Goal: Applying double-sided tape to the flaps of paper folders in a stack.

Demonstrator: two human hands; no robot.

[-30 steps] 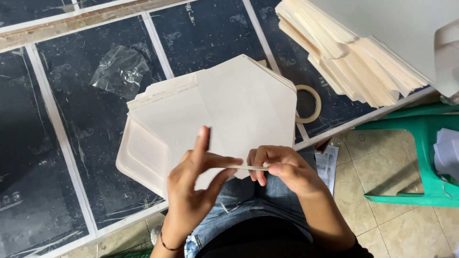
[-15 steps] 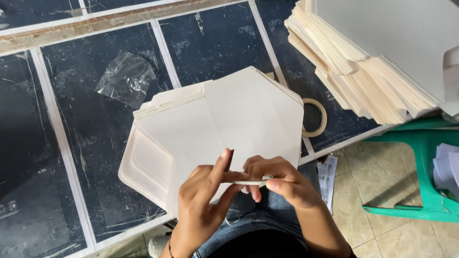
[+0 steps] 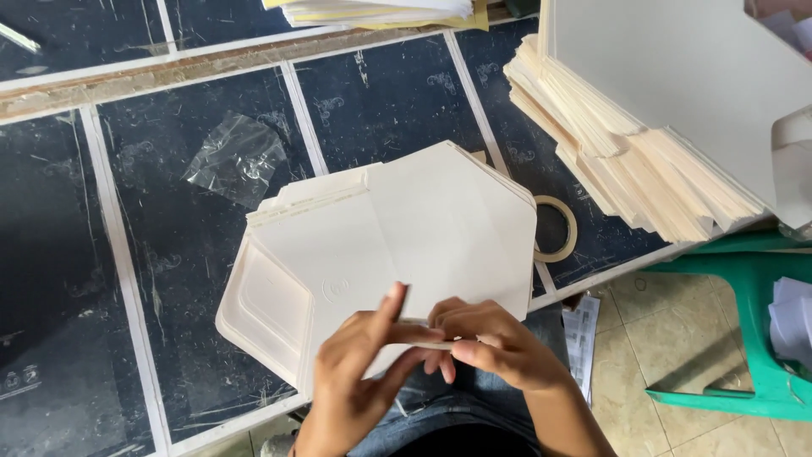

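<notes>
A small stack of flat cream die-cut cardboard sheets (image 3: 397,228) lies on the dark tiled table (image 3: 169,254), its near edge over my lap. My left hand (image 3: 355,372) and my right hand (image 3: 491,343) meet at that near edge. Both pinch a thin flap of the top cardboard sheet between fingers and thumb, left index finger raised. A moulded cream tray-shaped piece (image 3: 262,309) shows under the stack at the left.
A tall fanned pile of cream sheets (image 3: 626,161) sits at the right under a big grey board (image 3: 677,76). A tape roll (image 3: 558,228) lies beside the stack, crumpled clear plastic (image 3: 237,156) at the left. A green plastic stool (image 3: 753,338) stands at the right.
The view has shifted slightly, so the stack sits a little higher and more to the right. Both hands stay pinched on the sheet's near edge, fingers working along it.
</notes>
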